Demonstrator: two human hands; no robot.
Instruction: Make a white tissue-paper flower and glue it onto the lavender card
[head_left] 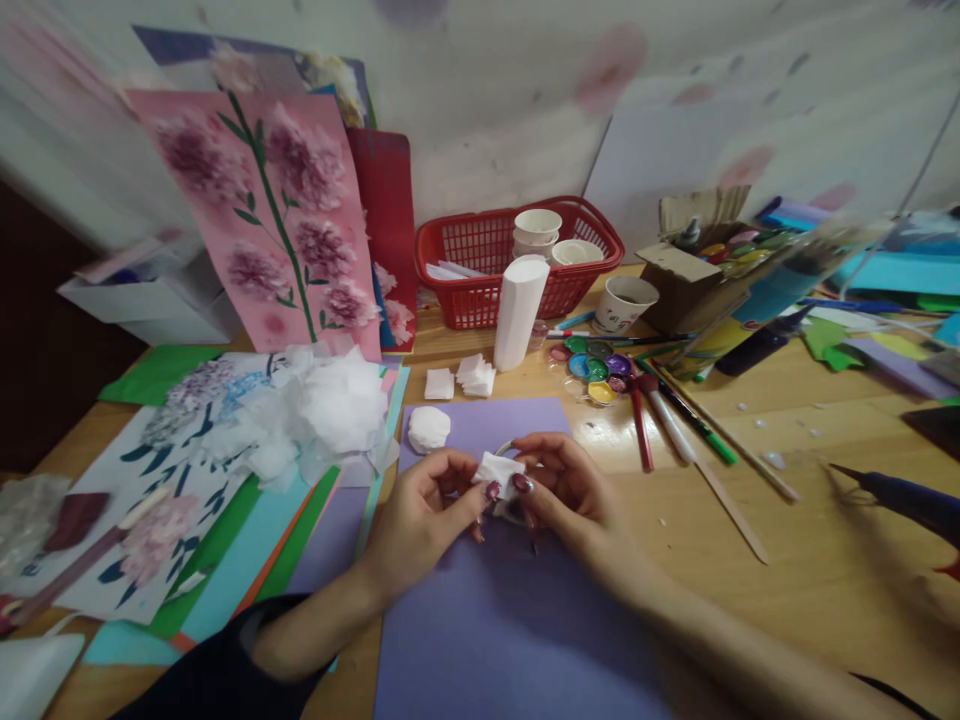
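A small white paper piece (498, 467), creased and uneven-edged, is held over the purple sheet (480, 640) on the worktop (750, 610). The left hand (431, 505) and right hand (574, 495) pinch its opposite sides, each grip narrow (thumbs nearest the viewer), forearms slanting inward.

Tissue squares (439, 384) behind sheet (510, 620), cups (537, 232) in basket (465, 300), brushes (669, 422) right.

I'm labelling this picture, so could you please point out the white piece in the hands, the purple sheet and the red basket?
White piece (499, 466): head view, on its upper face.
Purple sheet (480, 640): head view, on its bare lower part.
Red basket (468, 302): head view, on its front wall.
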